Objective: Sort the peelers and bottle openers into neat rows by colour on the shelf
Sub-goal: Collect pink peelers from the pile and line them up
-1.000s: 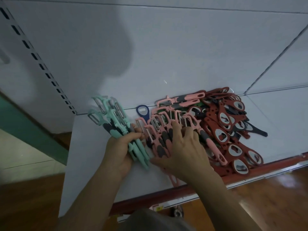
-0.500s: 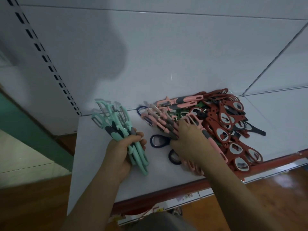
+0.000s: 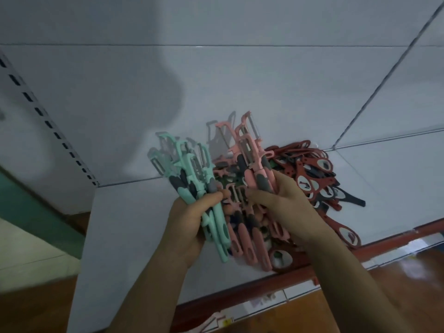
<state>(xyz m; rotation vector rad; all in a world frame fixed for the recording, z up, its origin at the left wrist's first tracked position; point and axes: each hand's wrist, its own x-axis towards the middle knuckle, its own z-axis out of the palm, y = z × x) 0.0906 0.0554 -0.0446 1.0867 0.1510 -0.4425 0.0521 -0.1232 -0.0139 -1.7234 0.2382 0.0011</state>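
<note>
Head view of colour sorting at the shelf (image 3: 134, 236), with places given from the heap of red bottle openers (image 3: 310, 174). The left hand (image 3: 189, 227) has its grip fully closed round the handles of a bundle of mint-green peelers (image 3: 189, 169), raised well left of the heap, blades pointing up toward the back panel (image 3: 240, 80). The right hand (image 3: 286, 205) has its grip wrapped round a smaller bundle of pink peelers (image 3: 249, 164), lifted off the shelf just left of the heap. One colour per fist, with all heads at the same end, is judged to let each set be squared at the handles and then laid down as an aligned row. Loose pink peelers (image 3: 242, 239) lie on the shelf left of the heap and beneath both hands, touching the heap's near edge; what lies under them cannot be told. A dark bottle opener (image 3: 353, 200) projects from the heap's right side, so the heap itself appears unsorted. No finished row shows on the shelf, and the work is judged to be at the gathering stage.
</note>
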